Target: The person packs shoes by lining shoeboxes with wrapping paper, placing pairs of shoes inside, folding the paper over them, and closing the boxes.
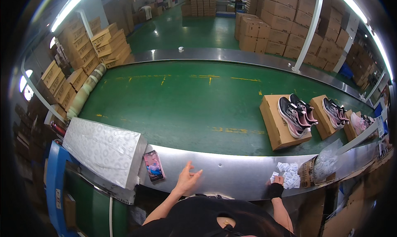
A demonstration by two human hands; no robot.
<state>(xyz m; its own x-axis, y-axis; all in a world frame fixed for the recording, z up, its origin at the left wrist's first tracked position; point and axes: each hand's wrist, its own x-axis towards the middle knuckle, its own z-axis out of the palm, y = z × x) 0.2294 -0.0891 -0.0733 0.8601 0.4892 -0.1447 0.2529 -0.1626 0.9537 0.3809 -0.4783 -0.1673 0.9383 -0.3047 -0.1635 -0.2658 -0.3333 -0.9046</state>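
Observation:
Over the bare metal edge of the conveyor, my left hand (188,181) has its fingers spread and holds nothing. To its left a phone (154,166) with a lit, colourful screen lies on the metal. My right hand (276,188), in a black fingerless glove, pinches a small white sachet (273,177). Beside it is a loose heap of similar white sachets (291,177). On the green belt to the right, a pair of black and pink sneakers (294,116) rests on a closed brown shoebox (273,131).
A stack wrapped in patterned white paper (103,150) stands at the left. Further right, more sneakers (334,112) sit on boxes. An open carton (308,173) with a clear plastic bag (326,164) is past the sachets. Shoeboxes (109,45) are piled at the belt's far left end.

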